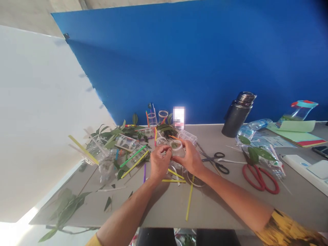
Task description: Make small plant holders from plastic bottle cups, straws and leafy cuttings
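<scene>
"Clear cup [177,153]?"
"Gripped by curled right hand [191,158] over table [164,205]; left hand [159,162] half-curled alongside, hold can't be told."
"Clutter, writing?"
"Crowded by straws [190,198], leaves [166,128]; right hand flanked by black scissors [214,160]. Bright panel [179,118] blurred."

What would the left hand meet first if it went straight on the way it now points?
The left hand would probably meet the clear cup held by the right hand. The cup is close beside it, so they may be touching; depth is unclear here.
</scene>
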A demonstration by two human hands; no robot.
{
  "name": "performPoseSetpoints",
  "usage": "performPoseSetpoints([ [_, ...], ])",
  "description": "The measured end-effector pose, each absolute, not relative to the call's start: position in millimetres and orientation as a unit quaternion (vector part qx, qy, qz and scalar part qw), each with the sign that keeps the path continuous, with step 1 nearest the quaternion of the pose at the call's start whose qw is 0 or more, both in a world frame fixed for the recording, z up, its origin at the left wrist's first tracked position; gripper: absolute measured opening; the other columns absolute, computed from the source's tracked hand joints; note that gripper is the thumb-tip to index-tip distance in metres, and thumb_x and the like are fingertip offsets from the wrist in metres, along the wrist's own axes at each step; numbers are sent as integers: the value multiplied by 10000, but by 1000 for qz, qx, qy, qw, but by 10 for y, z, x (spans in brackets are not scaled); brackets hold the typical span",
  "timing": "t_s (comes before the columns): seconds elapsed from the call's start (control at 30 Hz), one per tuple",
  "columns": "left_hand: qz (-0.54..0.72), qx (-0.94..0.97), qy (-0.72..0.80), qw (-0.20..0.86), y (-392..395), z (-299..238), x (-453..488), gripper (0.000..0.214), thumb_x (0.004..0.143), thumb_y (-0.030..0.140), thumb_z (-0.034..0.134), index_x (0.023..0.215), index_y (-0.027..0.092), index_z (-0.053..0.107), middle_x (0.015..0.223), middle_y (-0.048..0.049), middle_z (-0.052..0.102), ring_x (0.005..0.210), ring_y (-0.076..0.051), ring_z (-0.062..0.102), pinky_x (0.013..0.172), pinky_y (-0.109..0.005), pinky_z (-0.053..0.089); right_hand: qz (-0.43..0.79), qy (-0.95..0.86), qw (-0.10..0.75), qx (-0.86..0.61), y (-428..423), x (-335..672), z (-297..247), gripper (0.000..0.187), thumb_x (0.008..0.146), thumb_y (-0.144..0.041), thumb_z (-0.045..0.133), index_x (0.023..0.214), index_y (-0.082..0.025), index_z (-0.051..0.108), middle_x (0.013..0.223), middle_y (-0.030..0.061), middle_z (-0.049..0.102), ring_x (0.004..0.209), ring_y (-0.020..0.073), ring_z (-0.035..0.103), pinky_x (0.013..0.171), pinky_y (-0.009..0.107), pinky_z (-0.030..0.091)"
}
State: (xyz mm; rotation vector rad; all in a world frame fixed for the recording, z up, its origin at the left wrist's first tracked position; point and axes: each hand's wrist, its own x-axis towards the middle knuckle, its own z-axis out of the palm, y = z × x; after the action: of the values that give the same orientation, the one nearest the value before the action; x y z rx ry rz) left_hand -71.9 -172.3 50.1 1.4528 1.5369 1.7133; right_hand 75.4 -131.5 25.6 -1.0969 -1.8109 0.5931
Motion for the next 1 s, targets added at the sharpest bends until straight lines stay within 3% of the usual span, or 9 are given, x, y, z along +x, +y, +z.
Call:
performPoseSetpoints([
  [0.23,596,504,579,236,-1693,505,-729,91,771,238,644,723,195,708,690,-17,702,689,-189,649,706,-295,501,298,-709,464,-439,-1245,795,285,594,680,-450,883,1160,-220,617,1153,89,710,1066,301,644,932,454,497],
  [0.43,613,499,552,266,-1720,513,-738,181,801,322,684,869,182,777,817,-44,763,755,-196,687,714,-289,525,370,-696,457,-412,-1150,863,302,568,702,-487,876,1139,-211,640,1113,64,735,1043,270,663,925,420,502],
  [1.0,603,490,565,277,-1713,517,-745,134,769,297,700,764,187,775,707,-35,739,677,-201,666,662,-294,508,160,-751,471,-435,-1259,793,250,563,697,-338,887,1185,-233,629,1115,106,695,1065,332,642,939,488,518],
])
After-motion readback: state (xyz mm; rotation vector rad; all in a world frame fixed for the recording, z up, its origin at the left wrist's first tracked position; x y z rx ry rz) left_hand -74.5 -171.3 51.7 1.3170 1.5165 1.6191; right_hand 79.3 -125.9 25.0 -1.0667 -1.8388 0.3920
